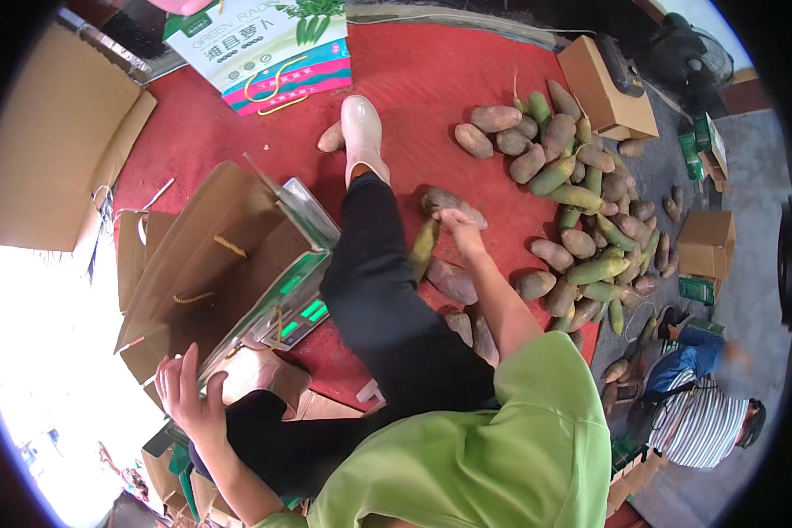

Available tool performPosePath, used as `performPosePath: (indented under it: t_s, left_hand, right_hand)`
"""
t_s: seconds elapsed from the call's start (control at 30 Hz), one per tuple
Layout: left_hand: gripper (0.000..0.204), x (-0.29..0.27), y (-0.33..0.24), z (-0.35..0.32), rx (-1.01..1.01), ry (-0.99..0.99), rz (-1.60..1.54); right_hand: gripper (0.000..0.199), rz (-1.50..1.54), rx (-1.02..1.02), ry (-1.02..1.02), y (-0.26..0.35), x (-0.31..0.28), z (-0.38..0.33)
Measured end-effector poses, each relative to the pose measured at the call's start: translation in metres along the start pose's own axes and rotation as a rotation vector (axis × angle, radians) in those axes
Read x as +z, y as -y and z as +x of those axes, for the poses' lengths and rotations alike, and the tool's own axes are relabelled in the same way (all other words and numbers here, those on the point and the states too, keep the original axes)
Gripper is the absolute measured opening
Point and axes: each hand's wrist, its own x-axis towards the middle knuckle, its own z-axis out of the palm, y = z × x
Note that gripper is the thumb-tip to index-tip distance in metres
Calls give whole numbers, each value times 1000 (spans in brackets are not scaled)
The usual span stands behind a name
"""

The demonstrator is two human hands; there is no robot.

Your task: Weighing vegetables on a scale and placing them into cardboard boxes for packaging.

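My right hand (460, 231) reaches forward over the red mat, its fingers closed on a soil-dusted brownish radish (438, 201). Just below that hand lie a green radish (423, 250) and a thicker brownish one (453, 282). My left hand (187, 394) is raised with spread fingers, holding nothing, beside the near corner of an open cardboard gift box (211, 264). Yellow rope handles show on the box walls, and no radish is visible in the part of it I see. A scale with a lit green display (304, 323) stands against the box.
A large heap of green and brownish radishes (590, 220) covers the mat's right side. Printed gift boxes (273, 53) stand at the far edge. A big carton (53, 141) is at far left, a fan (691, 57) at far right. Another person (700, 405) bends at the right.
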Motion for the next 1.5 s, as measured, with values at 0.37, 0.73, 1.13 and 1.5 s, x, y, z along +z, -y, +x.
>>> performPosePath:
  t_s: [0.37, 0.73, 1.13, 1.5]
  left_hand:
    - [14, -9, 0, -4, -144, 76, -91]
    - [10, -7, 9, -5, -121, 36, -111]
    - [12, -5, 11, -8, -90, 35, -124]
    - [11, -6, 14, -8, -93, 79, -32]
  right_hand:
    - [14, 138, -152, -58, 63, -45, -73]
    - [13, -352, -847, -14, 326, -41, -108]
    - [18, -377, -1393, 574, 456, 111, -204]
    - [22, -951, -1083, 802, 336, 301, -179]
